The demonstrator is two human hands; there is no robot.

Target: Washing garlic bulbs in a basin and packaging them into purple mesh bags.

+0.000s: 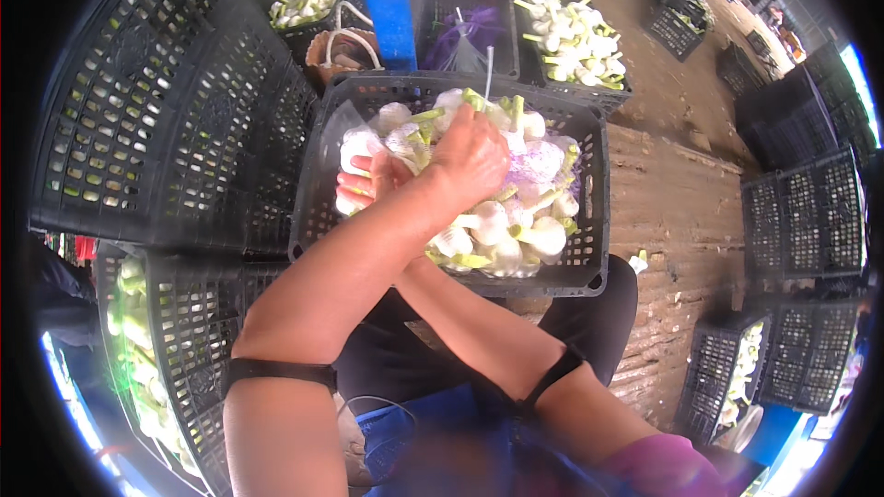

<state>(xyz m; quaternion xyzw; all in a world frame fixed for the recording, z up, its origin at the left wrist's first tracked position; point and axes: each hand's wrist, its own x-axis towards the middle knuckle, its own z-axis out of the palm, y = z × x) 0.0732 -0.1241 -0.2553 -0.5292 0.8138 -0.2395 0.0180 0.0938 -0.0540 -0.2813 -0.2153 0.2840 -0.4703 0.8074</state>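
Our left hand [471, 156] is curled, maybe pinching a stem but we can't quite tell, our right hand [376, 182] is loosely spread, and we should touch the garlic [493, 223] in the black crate [597, 221] softly.

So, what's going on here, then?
A person's forearms cross over a black plastic crate of garlic bulbs. The left hand reaches in among them, near a thin pale strip; its grip is hidden. The right hand, partly covered by the left arm, is beside bulbs. Purple netting surrounds some garlic.
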